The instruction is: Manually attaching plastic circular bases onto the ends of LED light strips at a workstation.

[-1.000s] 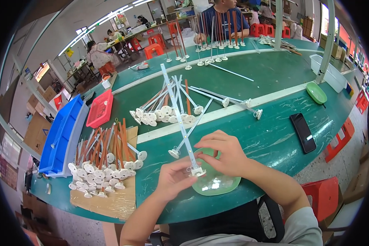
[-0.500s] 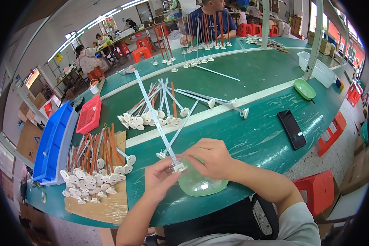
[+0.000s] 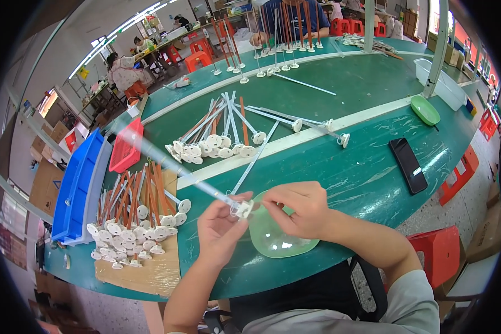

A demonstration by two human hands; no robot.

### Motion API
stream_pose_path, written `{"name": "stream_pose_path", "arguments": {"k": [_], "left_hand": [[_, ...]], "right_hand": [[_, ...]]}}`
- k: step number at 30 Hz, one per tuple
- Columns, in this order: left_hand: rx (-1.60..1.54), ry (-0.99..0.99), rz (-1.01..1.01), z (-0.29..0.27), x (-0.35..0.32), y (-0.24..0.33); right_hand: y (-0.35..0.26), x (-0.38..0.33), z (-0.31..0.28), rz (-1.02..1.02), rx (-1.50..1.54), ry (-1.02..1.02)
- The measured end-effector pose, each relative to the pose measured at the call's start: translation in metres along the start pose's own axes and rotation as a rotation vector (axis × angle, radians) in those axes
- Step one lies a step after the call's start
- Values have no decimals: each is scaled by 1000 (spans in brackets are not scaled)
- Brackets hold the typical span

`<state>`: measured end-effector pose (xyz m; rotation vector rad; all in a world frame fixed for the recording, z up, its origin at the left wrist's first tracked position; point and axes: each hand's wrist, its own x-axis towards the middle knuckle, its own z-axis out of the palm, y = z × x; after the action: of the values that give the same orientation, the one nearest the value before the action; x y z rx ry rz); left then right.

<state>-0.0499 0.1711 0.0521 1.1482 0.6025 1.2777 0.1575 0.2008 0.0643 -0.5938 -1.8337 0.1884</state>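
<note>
The white rod [image 3: 172,167] has swung from upright to slant low and left, blurred in motion. Left hand [image 3: 220,228] is clamped on its base [image 3: 242,209]; right hand [image 3: 300,209] pinches there too, over the green dish [image 3: 281,245].

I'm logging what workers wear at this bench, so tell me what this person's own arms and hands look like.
Both hands are bare: the left hand and right hand show no gloves, rings or watch. Both forearms are uncovered. A light grey short sleeve covers the right upper arm; the left arm's sleeve is out of view.
</note>
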Motion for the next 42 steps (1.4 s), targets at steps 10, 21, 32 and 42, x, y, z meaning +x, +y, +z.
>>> {"name": "stream_pose_path", "arguments": {"k": [10, 21, 32, 42], "left_hand": [[-142, -20, 67, -2, -6, -7], [-184, 6, 35, -1, -7, -13], [-92, -16, 42, -2, -7, -20], [-266, -17, -9, 2, -11, -22]], "right_hand": [[-13, -3, 6, -210, -18, 59], [-11, -8, 6, -256, -75, -29], [-14, -12, 12, -262, -148, -54], [-19, -11, 19, -341, -52, 116]]}}
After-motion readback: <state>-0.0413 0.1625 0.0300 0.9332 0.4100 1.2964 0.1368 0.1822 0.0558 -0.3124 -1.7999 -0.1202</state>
